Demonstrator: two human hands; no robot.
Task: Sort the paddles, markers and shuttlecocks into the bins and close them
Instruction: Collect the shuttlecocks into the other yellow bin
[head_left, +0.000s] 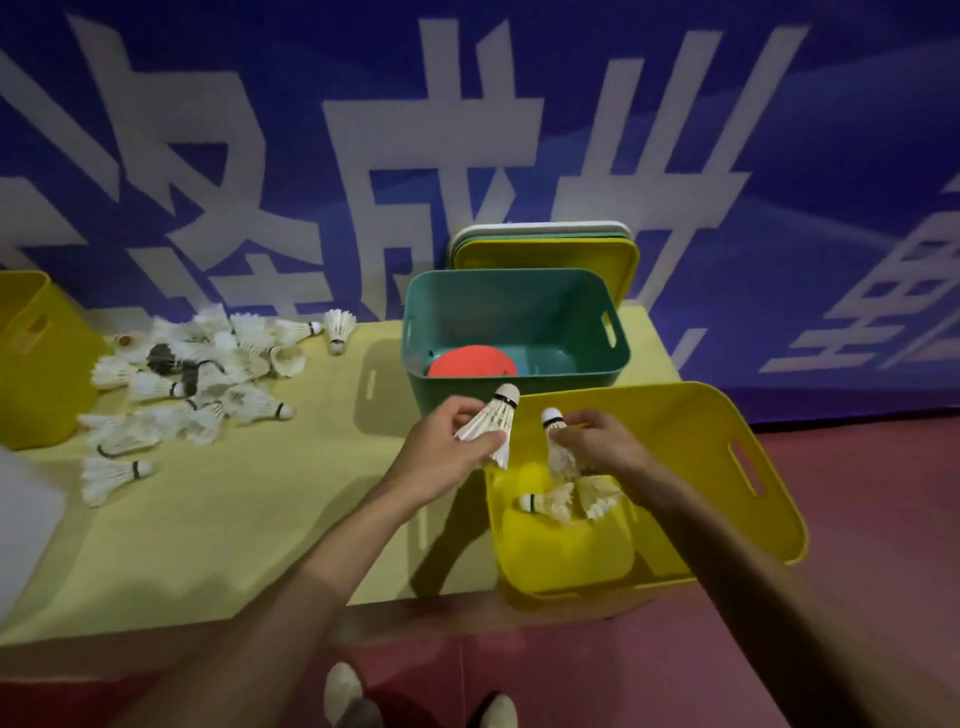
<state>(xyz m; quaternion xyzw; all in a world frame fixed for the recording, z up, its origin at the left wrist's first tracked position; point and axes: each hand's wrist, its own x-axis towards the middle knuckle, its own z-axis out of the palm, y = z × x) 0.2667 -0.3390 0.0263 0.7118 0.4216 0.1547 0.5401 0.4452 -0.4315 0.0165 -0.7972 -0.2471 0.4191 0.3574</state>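
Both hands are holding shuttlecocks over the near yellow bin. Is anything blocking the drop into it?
Nothing visible blocks it. The yellow bin is open, its lids stacked behind the green bin. The left hand and right hand each hold a shuttlecock at its opening; only a few shuttlecocks lie inside.

— What colour are the bins?
— One bin (675, 467) is yellow, the other bin (514, 317) teal, holding a red disc (470, 361).
— And the shuttlecocks (192, 384)?
— White, black-banded, on a pale yellow table (218, 519).
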